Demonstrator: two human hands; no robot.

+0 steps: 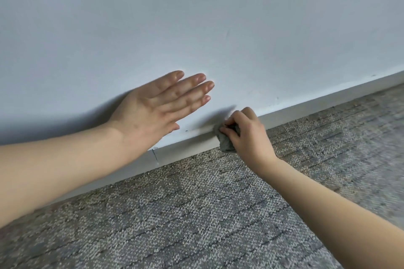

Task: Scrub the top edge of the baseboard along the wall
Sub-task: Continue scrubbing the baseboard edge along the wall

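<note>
Fingers [227,130] of the right hand [247,135] pinch a grey cloth [225,144] against the baseboard [188,148] top; left hand [153,109] spread flat.

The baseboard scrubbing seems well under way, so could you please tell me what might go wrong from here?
1. The small gray cloth is bunched in the right hand; it could slip off the baseboard ledge.
2. The left hand, flat on the wall, may smudge the paint.
</note>
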